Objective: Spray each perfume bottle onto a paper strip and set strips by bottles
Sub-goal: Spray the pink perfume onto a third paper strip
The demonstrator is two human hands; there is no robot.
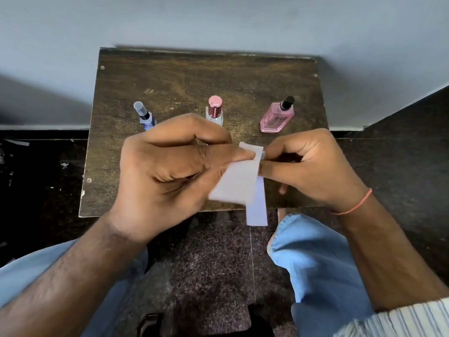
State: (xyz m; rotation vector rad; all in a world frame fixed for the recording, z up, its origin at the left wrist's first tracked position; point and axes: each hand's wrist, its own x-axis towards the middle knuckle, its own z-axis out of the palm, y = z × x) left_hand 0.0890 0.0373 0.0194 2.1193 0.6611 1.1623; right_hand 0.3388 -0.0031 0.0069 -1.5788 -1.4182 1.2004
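Three perfume bottles stand in a row on the small dark wooden table point(170, 76): a blue one with a clear cap point(145, 116) at left, a clear one with a pink cap point(214, 110) in the middle, a pink one with a black sprayer point(278, 116) at right. Over the table's near edge, my left hand point(167, 171) pinches a wider piece of white paper point(237, 183) between thumb and fingers. My right hand point(311, 166) pinches a narrow white strip point(257, 210) that hangs down beside it. The two pieces meet at their top ends.
The table stands against a grey wall, on a dark speckled floor point(211, 263). My knees in light blue jeans point(313, 259) are below the hands. Small paper scraps point(18, 143) lie on the floor at left.
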